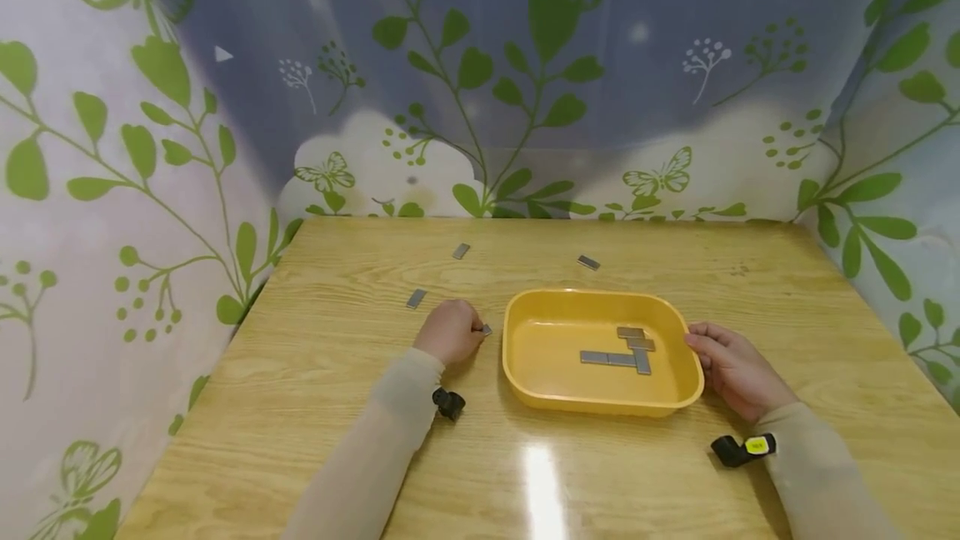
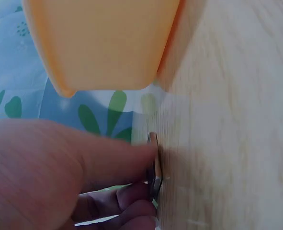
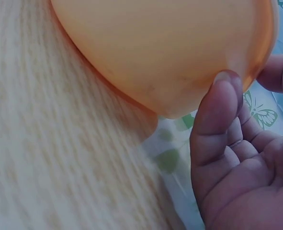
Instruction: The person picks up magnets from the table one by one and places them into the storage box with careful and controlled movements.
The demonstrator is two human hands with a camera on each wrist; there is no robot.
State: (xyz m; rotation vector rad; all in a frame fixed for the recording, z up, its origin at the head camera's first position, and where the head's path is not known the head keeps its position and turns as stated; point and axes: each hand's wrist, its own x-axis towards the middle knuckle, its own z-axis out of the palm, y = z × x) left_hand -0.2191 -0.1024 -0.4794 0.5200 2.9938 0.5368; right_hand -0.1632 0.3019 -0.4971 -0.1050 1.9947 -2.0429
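Observation:
In the head view my left hand (image 1: 452, 332) is just left of a yellow plastic tray (image 1: 517, 394), pinching a small flat grey metal bar (image 1: 487, 329). The left wrist view shows that metal bar (image 2: 155, 167) between thumb and fingers, close to the wooden tabletop. At the tray's right end, my right hand (image 1: 738, 369) grips the rim. Thumb and fingers of the right hand (image 3: 242, 158) sit on either side of the tray wall (image 3: 155, 62) in the right wrist view. Several similar bars (image 1: 594, 357) lie on the tray floor, some end to end, some overlapping.
More grey bars lie loose on the wooden table (image 1: 337, 407): one bar (image 1: 416, 298) left of the tray, another bar (image 1: 461, 251) farther back, and a third bar (image 1: 588, 262) behind the tray. A leaf-patterned curtain (image 1: 480, 107) stands along the table's back and sides.

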